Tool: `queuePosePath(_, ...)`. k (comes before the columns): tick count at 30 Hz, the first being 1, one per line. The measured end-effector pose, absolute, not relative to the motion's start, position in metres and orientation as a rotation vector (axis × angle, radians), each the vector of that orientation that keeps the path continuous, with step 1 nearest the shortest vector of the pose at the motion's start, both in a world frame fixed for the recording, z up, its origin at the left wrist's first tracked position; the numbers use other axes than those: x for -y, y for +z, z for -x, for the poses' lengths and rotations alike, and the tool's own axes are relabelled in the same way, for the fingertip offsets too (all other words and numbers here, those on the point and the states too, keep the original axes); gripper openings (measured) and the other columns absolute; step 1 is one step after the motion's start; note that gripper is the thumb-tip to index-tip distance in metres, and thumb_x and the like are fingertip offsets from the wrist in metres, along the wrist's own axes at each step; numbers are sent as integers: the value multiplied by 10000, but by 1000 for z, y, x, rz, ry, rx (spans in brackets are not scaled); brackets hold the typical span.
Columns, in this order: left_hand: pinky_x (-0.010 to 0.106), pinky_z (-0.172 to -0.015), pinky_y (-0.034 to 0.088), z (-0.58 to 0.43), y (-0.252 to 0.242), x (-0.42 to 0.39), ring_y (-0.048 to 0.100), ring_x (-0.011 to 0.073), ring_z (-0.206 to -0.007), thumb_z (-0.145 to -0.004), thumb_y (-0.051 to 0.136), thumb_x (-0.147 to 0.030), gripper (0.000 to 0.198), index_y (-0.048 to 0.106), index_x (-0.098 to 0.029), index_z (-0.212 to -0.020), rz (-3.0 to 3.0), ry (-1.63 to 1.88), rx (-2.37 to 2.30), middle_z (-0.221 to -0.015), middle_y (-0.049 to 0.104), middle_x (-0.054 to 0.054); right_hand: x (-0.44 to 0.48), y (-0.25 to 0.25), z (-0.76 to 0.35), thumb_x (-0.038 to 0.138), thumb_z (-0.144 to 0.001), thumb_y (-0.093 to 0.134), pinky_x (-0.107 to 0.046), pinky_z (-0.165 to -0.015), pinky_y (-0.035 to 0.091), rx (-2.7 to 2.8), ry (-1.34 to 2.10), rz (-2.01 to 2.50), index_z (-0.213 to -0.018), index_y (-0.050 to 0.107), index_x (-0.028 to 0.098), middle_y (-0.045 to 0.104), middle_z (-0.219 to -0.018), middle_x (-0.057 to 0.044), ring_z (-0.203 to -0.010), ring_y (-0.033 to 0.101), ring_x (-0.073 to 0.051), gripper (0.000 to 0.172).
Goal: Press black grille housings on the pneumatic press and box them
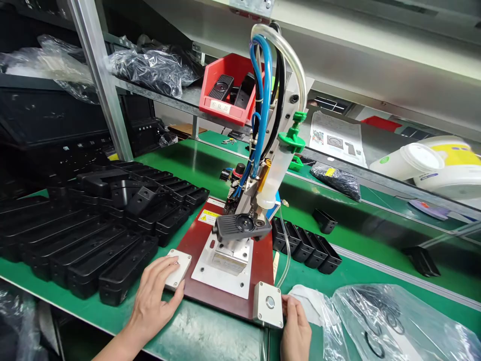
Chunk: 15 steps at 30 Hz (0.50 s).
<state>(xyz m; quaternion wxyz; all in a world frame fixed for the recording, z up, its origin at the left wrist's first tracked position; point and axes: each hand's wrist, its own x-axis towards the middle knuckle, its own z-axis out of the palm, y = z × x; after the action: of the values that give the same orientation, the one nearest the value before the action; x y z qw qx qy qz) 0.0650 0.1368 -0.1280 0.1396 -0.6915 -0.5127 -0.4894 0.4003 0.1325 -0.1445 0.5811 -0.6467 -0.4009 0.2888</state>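
My left hand (156,291) lies over the left button box (178,271), its fingers stretched across the top and the thumb along the near side. My right hand (296,328) is at the right edge of the other button box (268,304), fingers curled together; whatever they may hold is hidden. That box's round silver button is uncovered. Between the hands stands a dispensing machine on a dark red base (259,260). A black ribbed plastic part (240,227) sits tilted on its metal fixture, directly beneath the nozzle of a clear syringe (278,173) with a green cap.
Rows of black plastic housings (128,263) cover the left of the green bench. Several more housings (306,245) stand right of the machine. A clear bag of black rings (391,316) lies front right. A red bin (225,95) and white tubs (409,160) are on the shelf.
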Motion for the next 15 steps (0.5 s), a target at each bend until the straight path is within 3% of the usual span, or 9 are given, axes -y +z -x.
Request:
queuePosePath(5, 442, -938, 491, -65, -127, -137, 595, 269, -1101, -833, 607, -121, 326, 558, -185, -1150, 2005, -1418, 1501, -1131, 627, 114, -127, -139, -384, 620, -801, 602, -235, -591, 441, 947, 719, 1540, -858, 645, 173, 655, -745, -7, -673, 540, -159, 452)
queuePosePath(15, 445, -944, 484, -64, -129, -138, 586, 272, -1111, -830, 609, -116, 332, 559, -184, -1151, 2010, -1427, 1509, -1135, 620, 116, -133, -154, -404, 633, -763, 616, -262, -605, 503, 1008, 841, 1565, -897, 651, 165, 685, -794, -33, -698, 589, -189, 487)
